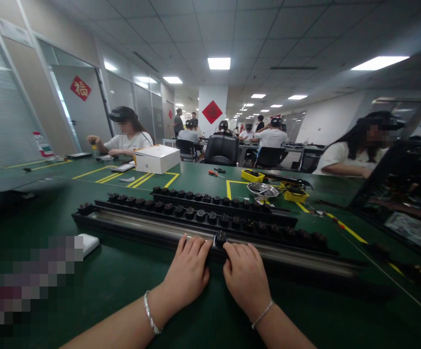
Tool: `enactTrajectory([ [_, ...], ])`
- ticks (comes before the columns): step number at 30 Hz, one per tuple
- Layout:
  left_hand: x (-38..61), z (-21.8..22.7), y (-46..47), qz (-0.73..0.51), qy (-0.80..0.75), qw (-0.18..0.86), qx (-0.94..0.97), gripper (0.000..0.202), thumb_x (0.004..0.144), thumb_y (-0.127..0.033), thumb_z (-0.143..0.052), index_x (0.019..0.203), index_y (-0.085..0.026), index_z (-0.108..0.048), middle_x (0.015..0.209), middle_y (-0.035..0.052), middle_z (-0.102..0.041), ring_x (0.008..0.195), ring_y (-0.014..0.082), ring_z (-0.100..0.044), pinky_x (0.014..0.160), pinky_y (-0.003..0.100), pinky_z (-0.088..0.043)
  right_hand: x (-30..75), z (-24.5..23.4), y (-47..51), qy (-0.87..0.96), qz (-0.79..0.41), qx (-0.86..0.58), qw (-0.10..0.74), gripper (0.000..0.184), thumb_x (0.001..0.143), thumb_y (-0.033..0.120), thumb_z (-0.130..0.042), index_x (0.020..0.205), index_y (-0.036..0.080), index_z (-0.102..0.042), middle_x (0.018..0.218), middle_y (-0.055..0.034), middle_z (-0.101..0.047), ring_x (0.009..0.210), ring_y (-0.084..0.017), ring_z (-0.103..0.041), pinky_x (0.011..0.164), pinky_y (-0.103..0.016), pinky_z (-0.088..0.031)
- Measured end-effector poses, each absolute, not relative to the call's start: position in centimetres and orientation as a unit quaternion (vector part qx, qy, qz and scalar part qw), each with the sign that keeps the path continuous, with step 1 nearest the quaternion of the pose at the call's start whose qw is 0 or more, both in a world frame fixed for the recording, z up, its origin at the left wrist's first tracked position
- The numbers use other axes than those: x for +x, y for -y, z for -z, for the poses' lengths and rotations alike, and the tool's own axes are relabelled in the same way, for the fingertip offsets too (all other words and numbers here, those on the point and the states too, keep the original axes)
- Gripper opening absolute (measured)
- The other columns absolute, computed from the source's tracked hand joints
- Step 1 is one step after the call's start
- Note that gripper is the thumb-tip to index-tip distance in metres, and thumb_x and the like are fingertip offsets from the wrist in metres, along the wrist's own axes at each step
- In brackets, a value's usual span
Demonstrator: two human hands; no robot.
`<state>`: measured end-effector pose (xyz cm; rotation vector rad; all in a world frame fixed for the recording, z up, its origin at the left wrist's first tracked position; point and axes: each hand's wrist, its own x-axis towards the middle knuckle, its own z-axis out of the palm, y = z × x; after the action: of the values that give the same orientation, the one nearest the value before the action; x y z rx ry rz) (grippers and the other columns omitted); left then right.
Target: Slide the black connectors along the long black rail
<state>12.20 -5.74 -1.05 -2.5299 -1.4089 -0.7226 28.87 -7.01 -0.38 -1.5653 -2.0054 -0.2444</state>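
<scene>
A long black rail with a silver channel (130, 224) lies across the green table in front of me. Behind it lie two more black strips (196, 206) studded with several round black knobs. A small black part (219, 238) sits on the near rail between my hands. My left hand (187, 272) rests on the rail's front edge, fingers bent over it just left of the part. My right hand (246, 277) does the same on the part's right side. Both wrists wear thin bracelets.
A white box (156, 158) stands at the back left, a metal bowl (263, 190) and yellow trays (253, 176) at the back right. A dark open case (403, 194) fills the right side. A small white pad (87, 242) lies left. Other people sit at the table's far side.
</scene>
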Motion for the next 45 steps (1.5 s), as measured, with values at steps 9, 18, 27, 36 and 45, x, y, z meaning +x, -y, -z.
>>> enactTrajectory([
  [9,12.2,0.7,5.9,0.234,0.474,0.068,-0.846,0.054,0.077,-0.018,-0.053,0.129,-0.022,-0.042,0.120,0.0057,-0.053,0.117,0.0231,-0.044,0.112,0.049,-0.018,29.1,0.3,7.0,0.746,0.108,-0.593,0.282,0.029,0.080,0.013,-0.049,0.104,0.022,-0.063,0.098,-0.0028,-0.067,0.095,-0.018,-0.056,0.101,-0.037,-0.028],
  [18,12.3,0.5,5.9,0.229,0.475,0.068,-0.847,0.052,0.077,-0.019,-0.052,0.129,-0.022,-0.042,0.121,0.0063,-0.053,0.117,0.0243,-0.044,0.112,0.049,-0.018,29.5,0.0,7.2,0.744,0.120,-0.598,0.272,0.027,0.080,0.013,-0.049,0.101,0.021,-0.063,0.095,-0.0038,-0.068,0.091,-0.018,-0.057,0.099,-0.037,-0.030],
  [27,12.3,0.7,5.8,0.234,0.474,0.071,-0.846,0.053,0.076,-0.018,-0.051,0.129,-0.022,-0.043,0.122,0.0062,-0.053,0.117,0.0246,-0.043,0.112,0.049,-0.018,29.9,-0.1,7.5,0.740,0.122,-0.606,0.266,0.026,0.080,0.015,-0.049,0.101,0.021,-0.062,0.096,-0.0038,-0.067,0.091,-0.019,-0.057,0.098,-0.037,-0.030],
  [36,12.3,0.8,5.8,0.239,0.470,0.083,-0.846,0.053,0.077,-0.017,-0.052,0.129,-0.020,-0.043,0.123,0.0079,-0.052,0.119,0.0249,-0.043,0.112,0.050,-0.018,30.3,-0.9,7.5,0.760,0.118,-0.596,0.230,0.020,0.080,0.020,-0.050,0.096,0.020,-0.061,0.088,-0.0037,-0.066,0.086,-0.017,-0.056,0.088,-0.032,-0.033],
  [45,12.2,0.8,5.8,0.243,0.464,0.087,-0.847,0.052,0.076,-0.017,-0.051,0.128,-0.019,-0.044,0.122,0.0087,-0.053,0.120,0.0248,-0.043,0.113,0.050,-0.017,31.5,-1.3,8.6,0.752,0.110,-0.622,0.190,0.035,0.079,0.025,-0.053,0.113,0.027,-0.058,0.107,-0.0046,-0.064,0.102,-0.021,-0.054,0.098,-0.043,-0.028],
])
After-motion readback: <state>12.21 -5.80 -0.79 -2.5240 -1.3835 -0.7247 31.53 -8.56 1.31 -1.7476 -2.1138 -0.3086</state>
